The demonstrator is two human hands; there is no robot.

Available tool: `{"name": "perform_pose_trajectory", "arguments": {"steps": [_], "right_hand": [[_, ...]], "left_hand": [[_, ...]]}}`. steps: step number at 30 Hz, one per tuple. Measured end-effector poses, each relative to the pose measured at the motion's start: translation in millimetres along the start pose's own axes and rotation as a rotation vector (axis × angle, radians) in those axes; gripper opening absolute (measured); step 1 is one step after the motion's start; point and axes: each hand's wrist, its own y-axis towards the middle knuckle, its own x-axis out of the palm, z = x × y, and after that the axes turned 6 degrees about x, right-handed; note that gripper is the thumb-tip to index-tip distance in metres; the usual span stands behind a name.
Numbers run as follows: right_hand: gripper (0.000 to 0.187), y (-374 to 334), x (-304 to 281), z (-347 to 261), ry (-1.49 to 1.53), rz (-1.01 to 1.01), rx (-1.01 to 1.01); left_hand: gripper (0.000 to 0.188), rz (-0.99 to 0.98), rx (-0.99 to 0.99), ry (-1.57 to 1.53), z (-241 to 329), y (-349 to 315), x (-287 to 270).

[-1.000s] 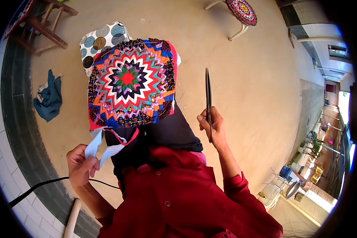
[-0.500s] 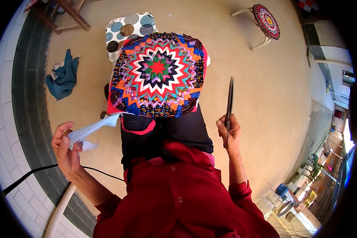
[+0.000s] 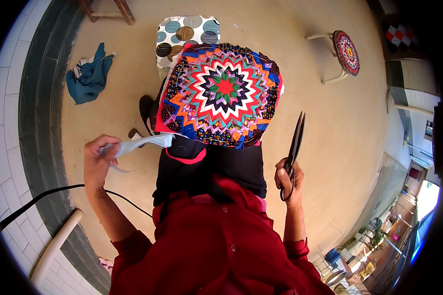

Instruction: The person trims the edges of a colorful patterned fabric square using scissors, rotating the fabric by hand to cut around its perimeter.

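On my lap lies a square patchwork cushion cover (image 3: 225, 88), with pointed fabric petals in rings around a red and green centre. My left hand (image 3: 100, 158) is closed on one end of a pale blue-white cloth strip (image 3: 142, 142). The strip's far end reaches the near left corner of the patchwork; whether it is attached there I cannot tell. In my right hand (image 3: 291, 183) is a pair of dark scissors (image 3: 296, 142), held by the handles with the tips pointing away from me. Its blades look nearly closed.
Beyond the patchwork stands a stool with a dotted cover (image 3: 187, 37). A teal cloth (image 3: 89, 76) lies on the floor at left. Far right is a small stool with a round patchwork top (image 3: 347, 53). A black cable (image 3: 54, 192) and a pale pipe (image 3: 58, 246) are at lower left.
My view has shifted, so the lap and patchwork sit further right. The left hand has turned and risen with the strip. The scissors have tilted and show their handle loop more.
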Motion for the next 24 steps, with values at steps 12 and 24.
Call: {"name": "perform_pose_trajectory", "arguments": {"steps": [12, 24], "right_hand": [[0.045, 7, 32, -36, -0.125, -0.658, 0.093], [0.048, 16, 41, -40, -0.163, -0.823, 0.154]], "left_hand": [[0.035, 0.044, 0.190, -0.352, -13, 21, 72], [0.037, -0.112, 0.075, -0.671, -7, 63, 94]]}}
